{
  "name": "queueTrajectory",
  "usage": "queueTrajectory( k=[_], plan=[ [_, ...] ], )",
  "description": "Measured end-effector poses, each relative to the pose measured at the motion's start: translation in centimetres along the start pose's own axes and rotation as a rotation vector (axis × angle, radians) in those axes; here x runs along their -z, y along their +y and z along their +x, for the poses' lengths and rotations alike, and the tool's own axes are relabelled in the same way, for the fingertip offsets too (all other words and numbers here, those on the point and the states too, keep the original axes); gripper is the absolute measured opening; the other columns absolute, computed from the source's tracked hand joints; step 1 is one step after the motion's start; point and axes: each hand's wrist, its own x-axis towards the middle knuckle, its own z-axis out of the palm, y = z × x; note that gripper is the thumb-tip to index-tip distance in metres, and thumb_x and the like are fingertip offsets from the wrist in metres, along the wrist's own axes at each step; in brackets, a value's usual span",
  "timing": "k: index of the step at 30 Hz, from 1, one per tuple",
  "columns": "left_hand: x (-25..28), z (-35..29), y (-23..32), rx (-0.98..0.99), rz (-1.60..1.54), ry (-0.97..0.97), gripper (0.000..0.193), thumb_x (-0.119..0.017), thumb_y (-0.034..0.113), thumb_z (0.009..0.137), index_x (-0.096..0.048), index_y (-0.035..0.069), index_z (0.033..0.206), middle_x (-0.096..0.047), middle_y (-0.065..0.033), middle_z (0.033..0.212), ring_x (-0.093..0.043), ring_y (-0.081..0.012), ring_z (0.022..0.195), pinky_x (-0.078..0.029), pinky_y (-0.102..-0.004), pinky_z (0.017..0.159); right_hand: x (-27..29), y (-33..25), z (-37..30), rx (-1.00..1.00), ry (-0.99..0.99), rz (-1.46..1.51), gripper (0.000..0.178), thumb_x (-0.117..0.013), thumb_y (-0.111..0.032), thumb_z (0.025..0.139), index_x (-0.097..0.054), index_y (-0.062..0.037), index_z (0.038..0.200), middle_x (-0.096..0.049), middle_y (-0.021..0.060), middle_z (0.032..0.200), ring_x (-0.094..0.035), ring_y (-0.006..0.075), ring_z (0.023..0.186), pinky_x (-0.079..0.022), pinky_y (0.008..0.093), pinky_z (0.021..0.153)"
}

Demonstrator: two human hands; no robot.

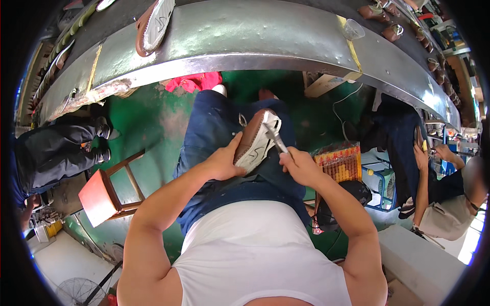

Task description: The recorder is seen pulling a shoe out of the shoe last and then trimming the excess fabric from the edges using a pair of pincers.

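Observation:
A brown shoe (250, 133) rests sole up across my blue-trousered lap, its pale underside (253, 157) marked with a dark scrawl. My left hand (224, 162) is wrapped round the shoe's left side near its lower end. In the fingers of my right hand (301, 167) is a slim grey metal hand tool (275, 139). The tool's far end meets the white edge at the shoe's upper end; its exact kind is hard to make out. On the metal-topped bench ahead lies another brown shoe (152, 29), its pale sole showing.
The bench (265, 30) curves across the front, with a clear cup (352, 29) and more brown shoes at right. A red-seated chair (100, 198) stands left. Beaded seat matting (341, 162) is close on my right. Other people sit at both sides; one person's hand (421, 157) shows at right.

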Motion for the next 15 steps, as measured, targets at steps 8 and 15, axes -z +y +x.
queueTrajectory(
  k=[8, 15],
  plan=[
    [6.6, -1.6, 3.8, -0.58, -0.544, 0.438, 0.045, -0.078, 0.006, 0.079, -0.058, 0.0, 0.119, -0.066, -0.0057, 0.103, -0.063, -0.0132, 0.096, -0.051, -0.0297, 0.086, 0.2, 4.2, -0.9, -0.061, 0.211, 0.386, 0.034, -0.051, -0.034, 0.1, -0.061, -0.0004, 0.1, -0.065, 0.0069, 0.072, -0.064, 0.0144, 0.066, -0.049, 0.0295, 0.061],
    [2.7, 7.2, 2.6, -0.165, -0.372, 0.31, 0.042, -0.068, 0.034, 0.093, -0.063, -0.003, 0.114, -0.069, -0.0088, 0.098, -0.064, -0.0139, 0.089, -0.052, -0.0293, 0.081, 0.6, 3.9, -1.8, -0.064, -0.018, 0.464, 0.031, -0.06, -0.013, 0.093, -0.054, 0.0016, 0.12, -0.063, 0.0052, 0.093, -0.061, 0.0121, 0.076, -0.05, 0.027, 0.073]
  ],
)
